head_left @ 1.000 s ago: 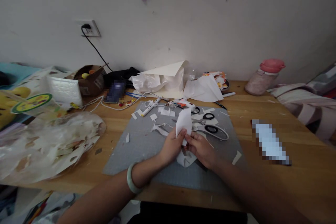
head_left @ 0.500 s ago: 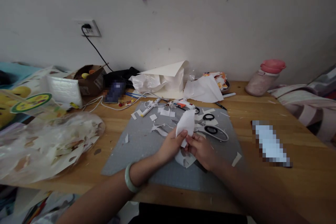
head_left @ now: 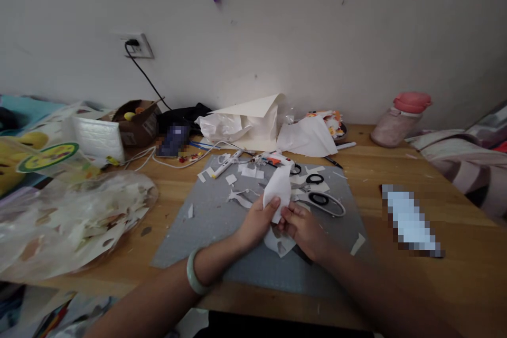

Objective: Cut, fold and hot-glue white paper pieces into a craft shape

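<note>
Above the grey cutting mat [head_left: 190, 243], a piece of white paper [head_left: 279, 187] is pinched between both hands. My left hand [head_left: 256, 222] holds its left side with the thumb on the front face. My right hand [head_left: 304, 226] grips the lower right edge, fingers close to the left ones. Just behind the right hand lie scissors [head_left: 319, 198] with black-lined white handles. A cut paper scrap [head_left: 279, 243] shows beneath the hands, and a curled white strip [head_left: 240, 199] lies to the left. The far fingers of both hands are partly hidden.
A white pen-like tool [head_left: 227, 163] and paper offcuts lie on the mat. At left is a clear plastic bag [head_left: 130, 195] of scraps. A phone [head_left: 412, 221] lies at right, and a pink-lidded bottle [head_left: 398, 121] stands behind it. Crumpled white packaging [head_left: 224, 125] sits against the wall.
The paper has turned slightly in my hands, its top tipping to the left and showing more of its face. Both hands stay in nearly the same place; the view has shifted a little.
</note>
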`<act>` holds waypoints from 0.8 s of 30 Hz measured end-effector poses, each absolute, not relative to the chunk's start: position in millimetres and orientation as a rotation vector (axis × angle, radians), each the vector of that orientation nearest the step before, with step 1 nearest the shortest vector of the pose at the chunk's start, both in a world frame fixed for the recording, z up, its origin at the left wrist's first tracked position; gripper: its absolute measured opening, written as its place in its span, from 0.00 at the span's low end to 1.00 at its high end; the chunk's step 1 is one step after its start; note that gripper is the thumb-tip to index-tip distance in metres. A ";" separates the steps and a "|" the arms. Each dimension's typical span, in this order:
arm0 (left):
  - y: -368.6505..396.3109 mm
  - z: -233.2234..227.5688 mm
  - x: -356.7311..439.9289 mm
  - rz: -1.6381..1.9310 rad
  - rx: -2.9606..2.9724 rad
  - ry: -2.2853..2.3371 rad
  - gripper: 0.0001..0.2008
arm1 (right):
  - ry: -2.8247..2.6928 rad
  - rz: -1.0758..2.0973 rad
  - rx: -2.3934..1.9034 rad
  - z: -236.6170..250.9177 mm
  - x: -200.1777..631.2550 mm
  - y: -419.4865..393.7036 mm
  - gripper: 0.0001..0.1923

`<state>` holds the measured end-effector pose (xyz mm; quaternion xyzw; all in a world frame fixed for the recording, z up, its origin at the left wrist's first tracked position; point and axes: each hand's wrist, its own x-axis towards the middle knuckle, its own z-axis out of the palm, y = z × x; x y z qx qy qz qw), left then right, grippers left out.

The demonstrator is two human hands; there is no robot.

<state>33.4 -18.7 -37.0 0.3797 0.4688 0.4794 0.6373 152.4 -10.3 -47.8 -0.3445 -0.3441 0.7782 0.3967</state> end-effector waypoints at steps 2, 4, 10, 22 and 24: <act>-17.9 -36.7 34.5 1.111 0.767 1.007 0.22 | -0.853 1.996 -0.814 -46.2 153.3 -9.6 0.17; -17.2 -37.2 35.3 1.132 0.700 0.987 0.21 | -0.837 2.005 -0.787 -44.6 153.1 -8.8 0.17; -18.3 -39.5 35.1 1.152 0.852 1.126 0.23 | -0.844 1.971 -0.889 -47.9 150.7 -9.5 0.16; -21.4 -35.7 36.4 1.187 0.949 1.229 0.23 | -0.880 1.942 -0.916 -47.4 149.7 -8.5 0.18; -22.2 -35.0 36.0 1.180 0.995 1.212 0.24 | -0.891 1.943 -0.929 -49.4 150.0 -8.9 0.20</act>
